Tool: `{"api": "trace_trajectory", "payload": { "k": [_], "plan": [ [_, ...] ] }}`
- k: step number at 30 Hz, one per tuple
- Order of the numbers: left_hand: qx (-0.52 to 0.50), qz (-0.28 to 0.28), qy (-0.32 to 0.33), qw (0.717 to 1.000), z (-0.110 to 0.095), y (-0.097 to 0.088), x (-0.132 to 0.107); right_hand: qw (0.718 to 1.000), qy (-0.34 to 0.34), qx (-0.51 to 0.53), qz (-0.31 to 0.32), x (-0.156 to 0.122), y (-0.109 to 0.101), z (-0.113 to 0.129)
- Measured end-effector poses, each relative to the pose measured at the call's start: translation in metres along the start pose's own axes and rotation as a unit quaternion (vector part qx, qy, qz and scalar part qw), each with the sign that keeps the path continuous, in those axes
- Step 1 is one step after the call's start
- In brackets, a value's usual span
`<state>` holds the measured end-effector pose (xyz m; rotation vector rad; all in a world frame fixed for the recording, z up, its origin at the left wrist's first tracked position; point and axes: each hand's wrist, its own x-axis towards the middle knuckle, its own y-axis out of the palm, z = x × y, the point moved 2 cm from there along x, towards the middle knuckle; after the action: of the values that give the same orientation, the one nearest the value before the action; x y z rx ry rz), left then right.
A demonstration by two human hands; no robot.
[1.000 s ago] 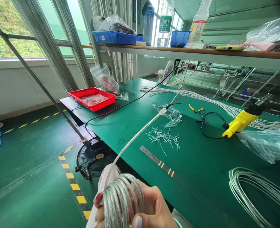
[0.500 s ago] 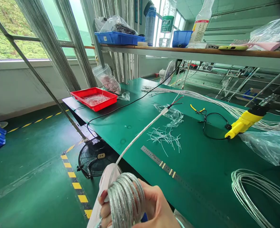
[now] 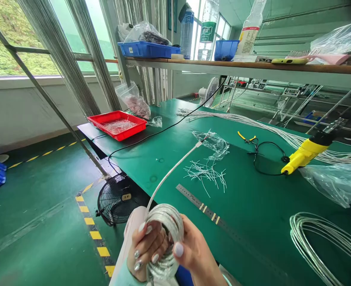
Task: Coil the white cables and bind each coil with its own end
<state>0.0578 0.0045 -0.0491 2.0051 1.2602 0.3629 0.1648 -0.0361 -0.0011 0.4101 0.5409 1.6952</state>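
Note:
At the bottom of the view both my hands hold a coil of silvery braided cable [image 3: 166, 222]. My left hand [image 3: 147, 248] has its fingers curled round the coil's left side. My right hand [image 3: 193, 254] grips the right side, thumb pressed on the loops. The cable's free end [image 3: 178, 165] runs up and away over the green table [image 3: 253, 214] and ends in thin wires near a crumpled clear bag [image 3: 215, 143]. A steel ruler [image 3: 197, 203] lies flat just beyond the coil.
Cut wire scraps [image 3: 206, 172], yellow-handled pliers [image 3: 245, 138], a yellow tool [image 3: 308, 151] with a black cord, another cable coil [image 3: 318, 242] and a plastic bag [image 3: 336, 180] lie on the table. A red tray [image 3: 117, 124] sits at the far left corner. A floor fan [image 3: 118, 196] stands below the edge.
My left hand has come up and closed round the coil, which was held mainly by the right. The cable's free end has been drawn back and lies lower and nearer.

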Motion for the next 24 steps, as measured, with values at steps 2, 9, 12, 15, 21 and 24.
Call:
{"api": "trace_trajectory", "payload": {
  "k": [2,9,12,15,21,24],
  "plan": [
    [-0.005,-0.005,0.019,1.000,-0.007,0.002,0.004,0.998,-0.014,-0.005,-0.053,0.001,-0.009,-0.006],
    [0.103,-0.052,-0.005,0.993,-0.018,0.011,0.013,0.950,-0.042,-0.168,-0.258,0.001,-0.041,-0.019],
    [0.162,-0.054,-0.025,0.985,-0.020,0.010,0.012,0.890,-0.135,-0.335,-0.279,-0.004,-0.044,-0.008],
    [0.193,-0.013,-0.077,0.978,-0.021,0.010,0.008,0.817,-0.235,-0.480,-0.219,-0.009,-0.039,0.006],
    [0.254,0.087,-0.155,0.951,-0.020,0.013,0.003,0.695,-0.255,-0.672,-0.023,-0.003,-0.030,0.016],
    [0.284,0.093,-0.167,0.940,-0.019,0.010,0.002,0.712,-0.211,-0.669,-0.030,0.002,-0.032,0.013]
  ]
}}
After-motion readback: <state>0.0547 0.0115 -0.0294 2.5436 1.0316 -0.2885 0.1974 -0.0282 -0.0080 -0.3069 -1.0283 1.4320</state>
